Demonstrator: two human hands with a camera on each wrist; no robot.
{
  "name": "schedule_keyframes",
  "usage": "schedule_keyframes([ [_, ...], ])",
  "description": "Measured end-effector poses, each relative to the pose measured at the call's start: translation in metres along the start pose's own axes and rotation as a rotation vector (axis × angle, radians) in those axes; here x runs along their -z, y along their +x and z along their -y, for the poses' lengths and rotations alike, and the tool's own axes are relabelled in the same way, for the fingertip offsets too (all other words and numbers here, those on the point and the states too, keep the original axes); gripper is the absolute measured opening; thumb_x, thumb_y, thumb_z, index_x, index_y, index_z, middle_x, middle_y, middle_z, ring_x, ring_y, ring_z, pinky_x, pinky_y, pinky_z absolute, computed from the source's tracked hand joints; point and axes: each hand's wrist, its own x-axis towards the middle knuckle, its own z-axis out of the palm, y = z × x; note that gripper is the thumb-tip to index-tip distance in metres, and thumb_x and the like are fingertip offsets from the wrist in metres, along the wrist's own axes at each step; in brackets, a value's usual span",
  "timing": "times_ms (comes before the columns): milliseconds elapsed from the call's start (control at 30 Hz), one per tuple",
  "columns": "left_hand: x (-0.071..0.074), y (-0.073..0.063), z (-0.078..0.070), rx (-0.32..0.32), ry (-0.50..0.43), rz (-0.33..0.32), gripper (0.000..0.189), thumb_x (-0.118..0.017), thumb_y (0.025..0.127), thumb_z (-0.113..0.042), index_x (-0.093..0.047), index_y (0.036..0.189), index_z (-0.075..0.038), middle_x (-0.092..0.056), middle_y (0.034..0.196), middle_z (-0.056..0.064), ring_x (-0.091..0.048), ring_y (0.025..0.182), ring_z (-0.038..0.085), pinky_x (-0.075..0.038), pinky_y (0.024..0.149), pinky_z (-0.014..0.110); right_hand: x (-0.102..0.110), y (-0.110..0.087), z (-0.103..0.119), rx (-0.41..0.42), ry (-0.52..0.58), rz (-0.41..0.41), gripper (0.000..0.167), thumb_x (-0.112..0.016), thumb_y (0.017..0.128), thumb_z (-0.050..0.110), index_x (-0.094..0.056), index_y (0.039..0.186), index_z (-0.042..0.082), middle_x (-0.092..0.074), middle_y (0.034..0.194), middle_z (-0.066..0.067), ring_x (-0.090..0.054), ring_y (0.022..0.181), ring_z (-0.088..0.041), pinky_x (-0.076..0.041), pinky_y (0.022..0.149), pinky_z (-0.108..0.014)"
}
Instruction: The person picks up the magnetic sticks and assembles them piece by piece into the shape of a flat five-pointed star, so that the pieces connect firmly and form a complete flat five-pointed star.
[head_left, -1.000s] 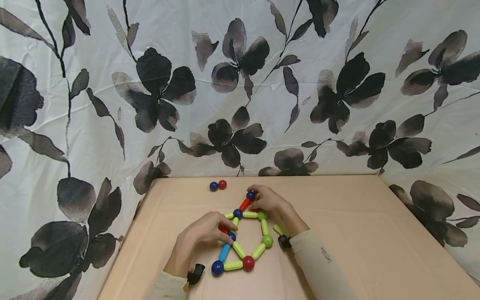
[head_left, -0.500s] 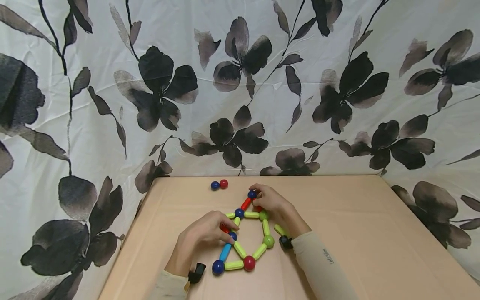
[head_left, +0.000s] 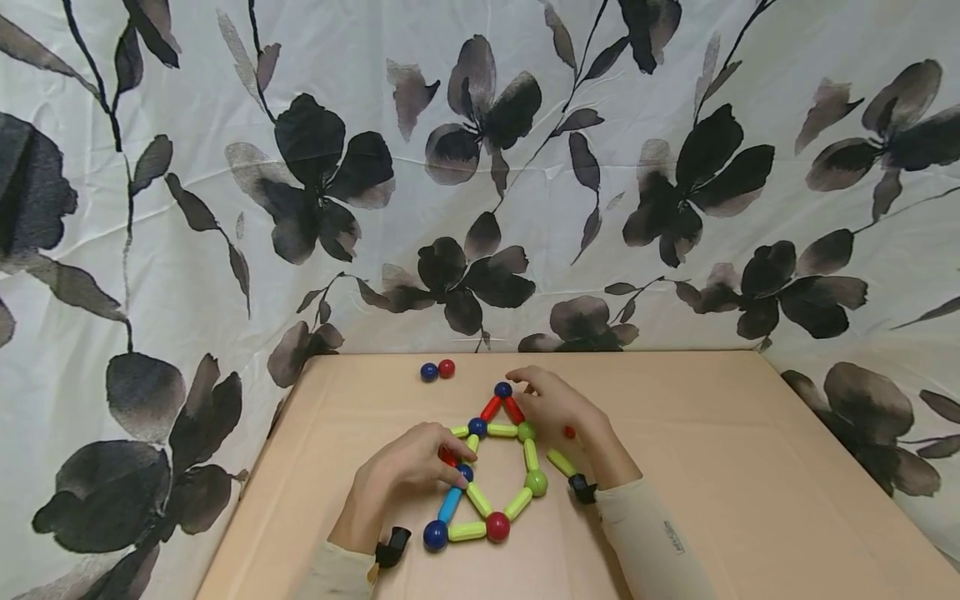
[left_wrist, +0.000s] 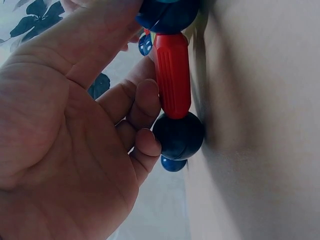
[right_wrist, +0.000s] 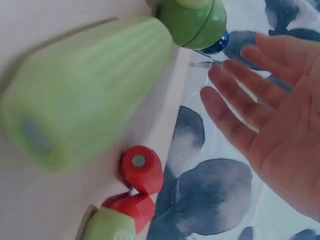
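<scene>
A flat figure of magnetic sticks and balls lies on the table. Its yellow-green sticks (head_left: 517, 503) join green balls (head_left: 536, 482), a red ball (head_left: 497, 527) and blue balls (head_left: 436, 536). At the far end two red sticks (head_left: 491, 408) meet at a blue ball (head_left: 502, 389). My left hand (head_left: 405, 458) grips a blue ball (head_left: 465, 474) at the left side; in the left wrist view its curled fingers touch a red stick (left_wrist: 172, 75) and another dark blue ball (left_wrist: 179, 136). Just right of the far point, my right hand (head_left: 558, 408) hovers, fingers loosely extended, holding nothing (right_wrist: 275, 100).
A loose yellow-green stick (head_left: 558, 461) lies beside the right wrist. Loose red sticks (right_wrist: 142, 170) show in the right wrist view, partly hidden by the arm in the head view. A blue ball (head_left: 428, 372) and a red ball (head_left: 447, 368) sit at the table's back edge.
My right hand has let go of the far blue ball and red stick and moved slightly right, uncovering the second red stick. The left hand has stayed in place.
</scene>
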Motion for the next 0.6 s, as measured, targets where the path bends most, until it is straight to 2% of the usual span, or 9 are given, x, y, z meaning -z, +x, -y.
schedule_keyframes([
  [67, 0.0, 0.001, 0.0, 0.001, 0.011, -0.002, 0.033, -0.09, 0.082, -0.025, -0.082, 0.114, -0.025, -0.075, 0.113, -0.01, -0.058, 0.112, 0.019, -0.048, 0.102, 0.049, -0.001, -0.005, 0.003, 0.036, -0.061, 0.035, 0.042, -0.058, 0.106, 0.015, -0.057, 0.148, 0.012, -0.057, 0.149, -0.01, -0.061, 0.125, -0.031, -0.051, 0.107, -0.051],
  [167, 0.0, 0.001, 0.0, 0.003, 0.024, -0.006, 0.033, -0.09, 0.082, -0.025, -0.082, 0.114, -0.026, -0.074, 0.113, -0.01, -0.057, 0.112, 0.019, -0.048, 0.102, 0.049, -0.007, -0.008, 0.005, 0.066, -0.12, 0.089, 0.045, -0.059, 0.107, 0.016, -0.054, 0.151, 0.011, -0.05, 0.157, -0.011, -0.053, 0.14, -0.034, -0.044, 0.114, -0.053],
  [300, -0.001, 0.001, 0.0, 0.004, 0.021, 0.001, 0.033, -0.09, 0.083, -0.025, -0.082, 0.115, -0.025, -0.075, 0.113, -0.01, -0.057, 0.112, 0.018, -0.049, 0.1, 0.047, -0.011, -0.013, 0.004, 0.051, -0.12, 0.089, 0.046, -0.06, 0.106, 0.018, -0.054, 0.151, 0.01, -0.049, 0.157, -0.011, -0.049, 0.145, -0.034, -0.042, 0.116, -0.054],
  [467, -0.001, 0.0, -0.001, 0.0, 0.012, 0.005, 0.033, -0.089, 0.083, -0.025, -0.082, 0.115, -0.024, -0.076, 0.113, -0.01, -0.058, 0.113, 0.017, -0.048, 0.101, 0.048, -0.007, -0.026, 0.003, 0.03, -0.082, 0.086, 0.045, -0.069, 0.101, 0.018, -0.06, 0.145, 0.01, -0.062, 0.138, -0.01, -0.061, 0.125, -0.03, -0.05, 0.108, -0.051],
  [600, -0.001, 0.001, -0.002, -0.008, 0.004, -0.007, 0.033, -0.09, 0.082, -0.023, -0.082, 0.114, -0.023, -0.076, 0.113, -0.01, -0.058, 0.111, 0.018, -0.049, 0.099, 0.047, 0.001, -0.037, 0.001, 0.033, -0.096, 0.079, 0.033, -0.075, 0.096, 0.017, -0.07, 0.129, 0.012, -0.065, 0.112, -0.004, -0.061, 0.103, -0.022, -0.054, 0.094, -0.043],
])
